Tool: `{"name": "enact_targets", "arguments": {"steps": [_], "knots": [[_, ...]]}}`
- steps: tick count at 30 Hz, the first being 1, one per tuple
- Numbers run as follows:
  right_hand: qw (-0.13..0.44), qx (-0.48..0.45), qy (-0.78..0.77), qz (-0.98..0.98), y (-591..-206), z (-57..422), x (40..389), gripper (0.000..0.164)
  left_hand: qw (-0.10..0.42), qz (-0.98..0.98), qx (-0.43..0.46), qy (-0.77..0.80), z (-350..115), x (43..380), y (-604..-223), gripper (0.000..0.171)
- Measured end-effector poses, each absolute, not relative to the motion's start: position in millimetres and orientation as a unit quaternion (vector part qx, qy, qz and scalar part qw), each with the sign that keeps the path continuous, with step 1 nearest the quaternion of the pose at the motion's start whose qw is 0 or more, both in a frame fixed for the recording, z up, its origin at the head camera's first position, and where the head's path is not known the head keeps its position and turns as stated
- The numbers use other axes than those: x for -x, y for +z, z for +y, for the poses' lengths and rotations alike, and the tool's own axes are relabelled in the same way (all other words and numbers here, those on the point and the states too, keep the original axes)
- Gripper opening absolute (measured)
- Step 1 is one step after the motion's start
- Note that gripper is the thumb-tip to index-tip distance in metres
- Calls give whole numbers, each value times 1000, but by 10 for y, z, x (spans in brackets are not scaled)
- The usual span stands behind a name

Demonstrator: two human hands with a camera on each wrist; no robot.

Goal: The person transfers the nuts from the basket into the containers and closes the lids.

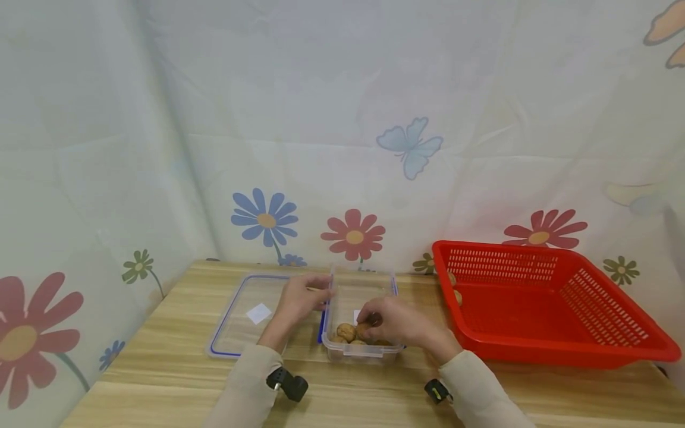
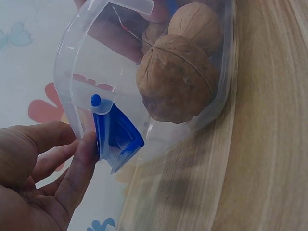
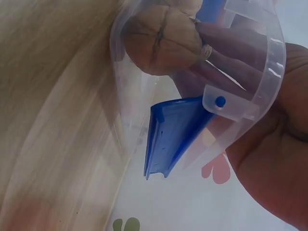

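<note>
A clear plastic container (image 1: 360, 292) with blue side latches stands on the table, several walnuts (image 1: 346, 331) gathered at its near end. My left hand (image 1: 304, 295) grips the container's left rim; in the left wrist view its fingers (image 2: 79, 166) are beside a blue latch (image 2: 115, 132). My right hand (image 1: 393, 321) reaches inside over the near end, its fingertips curled round a walnut (image 1: 364, 330). Through the wall in the right wrist view, those fingers show behind a large walnut (image 3: 161, 41); the held nut is mostly hidden.
A clear lid (image 1: 241, 324) with a blue seal and a white label lies flat left of the container. At the right stands a large red plastic basket (image 1: 535, 351), with walnuts (image 1: 457, 297) by its left wall. A flower-printed curtain (image 1: 321, 119) hangs behind the wooden table (image 1: 155, 362).
</note>
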State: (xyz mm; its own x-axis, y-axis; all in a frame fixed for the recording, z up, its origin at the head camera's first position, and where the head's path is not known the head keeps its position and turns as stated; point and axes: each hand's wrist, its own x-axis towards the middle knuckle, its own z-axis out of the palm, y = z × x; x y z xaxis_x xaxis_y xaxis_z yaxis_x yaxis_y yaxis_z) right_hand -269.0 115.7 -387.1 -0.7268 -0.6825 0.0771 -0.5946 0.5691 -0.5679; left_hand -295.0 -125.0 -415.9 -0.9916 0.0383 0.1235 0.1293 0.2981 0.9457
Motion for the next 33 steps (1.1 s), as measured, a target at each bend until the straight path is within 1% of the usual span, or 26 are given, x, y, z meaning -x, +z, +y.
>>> {"name": "enact_targets", "arguments": {"steps": [12, 19, 24, 33], "knots": [[63, 374, -272, 885, -3882, 1133, 2679, 18, 28, -802, 36, -596, -1236, 2913, -4109, 32], [77, 365, -296, 879, -3859, 1167, 2668, 22, 26, -803, 34, -594, -1226, 2899, -4098, 33], [95, 341, -331, 875, -3812, 1203, 2646, 26, 27, -807, 37, -589, -1231, 2902, -4104, 33], [55, 321, -326, 888, -3522, 1327, 2541, 27, 31, -804, 46, -591, -1242, 2915, -4122, 32]]}}
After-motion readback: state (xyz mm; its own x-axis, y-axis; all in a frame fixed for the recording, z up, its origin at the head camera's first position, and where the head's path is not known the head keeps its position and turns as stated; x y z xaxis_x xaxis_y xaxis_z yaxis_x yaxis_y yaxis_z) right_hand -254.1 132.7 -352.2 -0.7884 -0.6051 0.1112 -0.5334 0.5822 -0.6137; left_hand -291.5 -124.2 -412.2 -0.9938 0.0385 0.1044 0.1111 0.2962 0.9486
